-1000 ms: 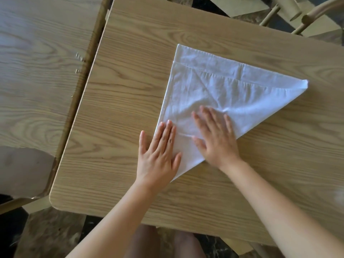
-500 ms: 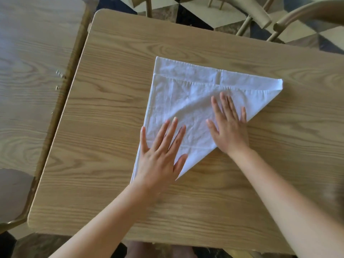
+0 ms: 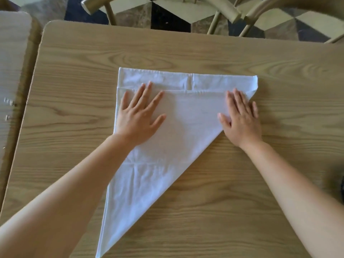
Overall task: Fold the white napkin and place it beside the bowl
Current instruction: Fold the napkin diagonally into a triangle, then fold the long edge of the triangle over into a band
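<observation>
The white napkin [image 3: 178, 127] lies flat on the wooden table [image 3: 260, 183], folded into a triangle with its long point toward me and a strip of the under layer showing along the far edge. My left hand [image 3: 138, 116] presses flat on the napkin's far left part, fingers spread. My right hand [image 3: 240, 118] lies flat on the right corner, half on cloth and half on the table. Neither hand grips anything. No bowl can be made out.
A second wooden table [image 3: 11, 75] stands close on the left with a narrow gap between. Wooden chairs [image 3: 232, 13] stand beyond the far edge over a patterned floor. A dark object [image 3: 342, 187] is cut off at the right edge.
Both hands slid away from me across the napkin, the left to the far left part and the right to the right corner. The view shifted, so the near point shows.
</observation>
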`<state>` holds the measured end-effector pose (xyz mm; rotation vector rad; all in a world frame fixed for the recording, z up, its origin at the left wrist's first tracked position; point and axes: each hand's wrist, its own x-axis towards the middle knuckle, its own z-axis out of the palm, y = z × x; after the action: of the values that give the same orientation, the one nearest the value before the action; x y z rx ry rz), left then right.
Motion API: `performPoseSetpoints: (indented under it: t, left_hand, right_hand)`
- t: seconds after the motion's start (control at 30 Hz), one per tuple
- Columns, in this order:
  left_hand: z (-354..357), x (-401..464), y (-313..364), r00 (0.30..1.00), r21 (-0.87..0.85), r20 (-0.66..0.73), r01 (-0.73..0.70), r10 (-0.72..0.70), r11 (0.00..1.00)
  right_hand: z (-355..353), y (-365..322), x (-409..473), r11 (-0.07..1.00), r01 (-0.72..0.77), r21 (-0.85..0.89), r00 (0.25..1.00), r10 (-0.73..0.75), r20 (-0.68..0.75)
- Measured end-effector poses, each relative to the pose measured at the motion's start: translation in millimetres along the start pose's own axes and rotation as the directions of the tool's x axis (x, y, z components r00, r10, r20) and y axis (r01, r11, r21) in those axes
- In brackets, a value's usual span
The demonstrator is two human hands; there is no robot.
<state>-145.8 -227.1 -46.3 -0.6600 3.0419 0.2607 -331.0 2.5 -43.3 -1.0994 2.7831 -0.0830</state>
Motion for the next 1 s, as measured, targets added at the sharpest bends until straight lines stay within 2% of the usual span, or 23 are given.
performPoseSetpoints:
  t: [0.07, 0.13, 0.27, 0.37, 0.5, 0.57, 0.67, 0.73, 0.87, 1.0]
  left_hand:
    - [-4.6, -2.1, -16.1, 0.995, 0.005, -0.015, 0.096, -0.096, 0.995]
    - [-7.2, -4.5, -23.6, 0.988, 0.012, -0.015, 0.156, -0.156, 0.988]
    - [-7.1, -4.9, -22.5, 0.986, -0.013, -0.004, 0.168, -0.168, 0.986]
    - [-11.5, -4.3, -24.8, 0.990, -0.035, -0.026, 0.135, -0.136, 0.990]
    - [-25.8, 18.0, -25.8, 0.995, -0.006, -0.099, -0.020, 0.020, 1.000]
    - [-32.4, 39.8, -24.4, 0.997, 0.006, -0.063, -0.053, 0.053, 0.999]
    - [-36.3, 66.9, -22.6, 0.998, 0.021, 0.055, -0.030, 0.028, 0.999]
    - [-38.3, 76.9, -24.4, 0.996, 0.029, 0.086, -0.016, 0.013, 0.999]
    - [-49.5, 86.1, -28.6, 0.998, 0.078, 0.020, -0.059, 0.058, 0.995]
    - [-59.8, 90.6, -26.1, 0.999, 0.034, -0.016, -0.033, 0.034, 0.999]
  right_hand:
    - [-3.8, 18.2, 0.0, 0.997, -0.074, 0.001, 0.997, 0.074, -0.012]
    - [-4.6, 24.4, -0.9, 0.996, -0.084, -0.006, 0.996, 0.084, -0.019]
    - [-3.7, 23.1, -1.2, 0.995, -0.094, -0.014, 0.995, 0.094, -0.021]
    - [-9.4, 23.1, 1.1, 0.996, -0.088, -0.017, 0.995, 0.087, -0.048]
    - [-23.1, 23.2, 17.7, 0.999, -0.016, -0.038, 0.980, 0.008, -0.200]
    - [-31.3, 20.8, 38.4, 0.998, 0.043, -0.045, 0.981, -0.051, -0.187]
    - [-39.9, 15.9, 68.2, 0.992, 0.115, -0.046, 0.992, -0.117, -0.038]
    - [-42.2, 17.0, 80.2, 0.990, 0.127, -0.055, 0.992, -0.125, 0.035]
    - [-49.9, 16.6, 91.6, 0.977, 0.174, -0.122, 0.982, -0.181, -0.056]
    - [-56.9, 16.0, 95.5, 0.965, 0.216, -0.152, 0.966, -0.234, -0.111]
